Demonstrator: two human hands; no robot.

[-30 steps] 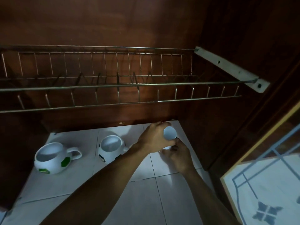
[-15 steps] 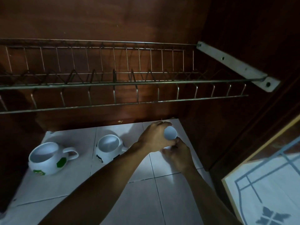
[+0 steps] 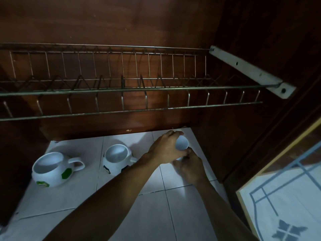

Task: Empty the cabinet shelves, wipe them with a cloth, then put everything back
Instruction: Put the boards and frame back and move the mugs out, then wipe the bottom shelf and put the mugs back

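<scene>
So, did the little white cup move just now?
No. The small white cup stays by the back right corner of the tiled shelf, as before.

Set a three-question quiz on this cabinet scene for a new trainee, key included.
1. True or false: the wire rack holds plates.
2. How many handled mugs stand on the tiled shelf, left of the hands?
3. What holds the small white cup? A) the left hand alone B) the left hand and the right hand C) neither hand

Key: 1 false, no plates show on it. 2 two, the green-patched mug and the black-patched mug. 3 B.
</scene>
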